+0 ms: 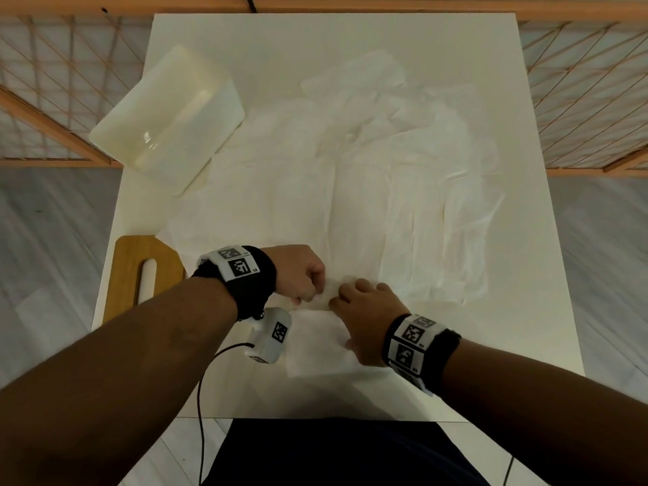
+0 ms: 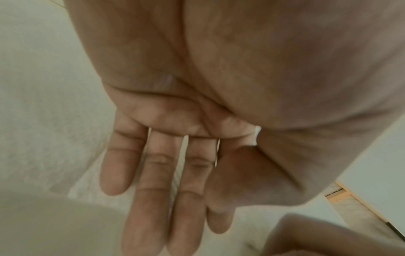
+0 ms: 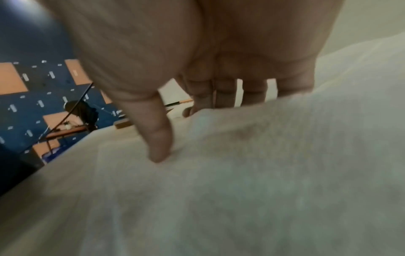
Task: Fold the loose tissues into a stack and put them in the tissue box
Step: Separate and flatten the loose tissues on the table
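A folded white tissue [image 1: 315, 352] lies at the table's near edge, its far edge raised [image 1: 329, 292] between my hands. My left hand [image 1: 308, 292] pinches that raised edge; in the left wrist view the fingers [image 2: 153, 199] are nearly straight with the thumb against the index finger. My right hand [image 1: 350, 310] rests on the tissue [image 3: 263, 173] with its thumb [image 3: 160, 147] pressing down, and the raised fold hides its fingertips. Several loose tissues [image 1: 385, 177] overlap across the middle of the table. The translucent tissue box [image 1: 168, 110] lies at the far left.
A wooden lid with a slot [image 1: 129, 275] lies at the table's [image 1: 526, 327] left front corner. A cable hangs from my left wrist over the near edge. Wooden lattice panels stand on both sides beyond the table.
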Available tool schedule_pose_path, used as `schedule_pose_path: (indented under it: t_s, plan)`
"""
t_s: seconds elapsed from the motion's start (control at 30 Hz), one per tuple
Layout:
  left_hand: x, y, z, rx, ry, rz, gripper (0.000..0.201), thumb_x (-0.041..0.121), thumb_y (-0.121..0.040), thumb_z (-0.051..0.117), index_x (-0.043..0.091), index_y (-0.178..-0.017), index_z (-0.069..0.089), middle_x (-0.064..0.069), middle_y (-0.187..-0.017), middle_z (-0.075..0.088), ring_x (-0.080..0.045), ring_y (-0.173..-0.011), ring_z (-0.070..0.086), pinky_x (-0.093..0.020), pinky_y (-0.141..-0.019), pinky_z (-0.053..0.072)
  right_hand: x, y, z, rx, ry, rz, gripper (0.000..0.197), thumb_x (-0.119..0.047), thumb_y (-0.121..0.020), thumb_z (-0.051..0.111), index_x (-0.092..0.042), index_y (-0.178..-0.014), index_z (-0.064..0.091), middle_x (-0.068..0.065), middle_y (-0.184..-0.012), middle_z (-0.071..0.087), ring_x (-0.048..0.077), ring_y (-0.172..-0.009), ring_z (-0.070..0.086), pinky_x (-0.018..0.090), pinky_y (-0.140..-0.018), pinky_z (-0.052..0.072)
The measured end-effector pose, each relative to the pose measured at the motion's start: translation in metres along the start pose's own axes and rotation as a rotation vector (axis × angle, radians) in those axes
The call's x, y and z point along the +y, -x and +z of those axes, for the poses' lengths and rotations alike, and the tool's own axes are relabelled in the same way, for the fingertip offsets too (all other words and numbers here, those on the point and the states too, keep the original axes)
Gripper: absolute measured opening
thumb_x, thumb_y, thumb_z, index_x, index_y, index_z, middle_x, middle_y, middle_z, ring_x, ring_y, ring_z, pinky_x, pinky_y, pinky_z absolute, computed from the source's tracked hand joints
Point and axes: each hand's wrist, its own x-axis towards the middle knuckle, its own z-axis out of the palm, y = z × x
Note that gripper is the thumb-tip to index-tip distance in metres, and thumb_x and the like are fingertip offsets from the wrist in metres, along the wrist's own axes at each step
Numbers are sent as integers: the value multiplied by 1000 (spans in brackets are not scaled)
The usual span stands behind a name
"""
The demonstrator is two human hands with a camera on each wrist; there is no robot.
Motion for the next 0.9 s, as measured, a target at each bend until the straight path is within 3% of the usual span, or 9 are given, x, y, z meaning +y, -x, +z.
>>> schedule_pose_path:
  t_s: [0.17,0.3,0.4,0.5,0.57,0.67,0.73,0.83,0.9]
  plan:
    - [2,-1,-9,156,87,60,15,7,-86,66,20,-93,71,1,-82,76,-10,-74,74,-22,-70,54,-2,-1,-2,55,58,44,68,-45,-78,81,-20,-133,49,2,-127,50,26,-118,45,45,-104,36]
    - [-1,0,-18,319,165,110,16,4,-84,68,19,-87,70,-4,-77,75,-14,-70,72,-26,-66,55,-7,-4,-2,5,59,46,46,-39,-81,77,-21,-117,56,0,-107,62,26,-107,50,46,-100,33]
    - [-6,6,-25,432,298,118,16,2,-84,69,18,-85,70,-7,-78,75,-13,-70,72,-23,-62,50,-1,-3,0,-39,48,47,33,-45,-84,72,-27,-111,65,0,-111,55,26,-111,47,46,-100,33]
    - [-16,10,-25,548,524,115,4,7,-88,69,10,-88,71,-13,-83,75,-13,-71,71,-29,-68,52,9,-1,-7,-59,-210,84,20,-44,-88,72,-30,-95,60,-5,-105,55,21,-103,51,40,-99,39]
    - [-25,11,-22,596,797,106,19,25,-95,67,7,-91,70,-12,-83,74,-21,-74,72,-34,-69,50,24,1,-16,16,-609,192,28,-39,-84,80,-26,-84,55,-8,-91,58,16,-85,55,31,-84,45]
    - [-27,8,-19,576,1206,15,53,60,-97,53,9,-103,66,-14,-93,74,-30,-84,73,-38,-73,51,53,2,-30,315,-1098,369,27,-34,-79,87,-26,-92,65,-8,-90,68,12,-82,65,27,-68,50]
    - [-18,2,-15,474,1342,-53,68,71,-93,46,8,-110,64,-17,-102,75,-35,-93,74,-42,-81,54,66,-2,-31,430,-1273,449,39,-38,-78,87,-22,-108,68,-6,-98,73,16,-91,71,32,-77,58]
    - [7,-9,4,296,1283,-64,66,69,-91,50,9,-117,61,-20,-111,74,-36,-102,73,-47,-94,52,73,-12,-24,469,-1443,541,55,-42,-73,90,-16,-116,69,0,-104,76,22,-95,74,46,-88,61]
    - [20,-17,17,288,1134,-16,50,49,-91,68,10,-118,58,-18,-112,73,-29,-97,74,-43,-93,53,74,-19,-18,483,-1465,572,66,-50,-62,88,-17,-116,69,1,-103,77,24,-95,74,49,-89,61]
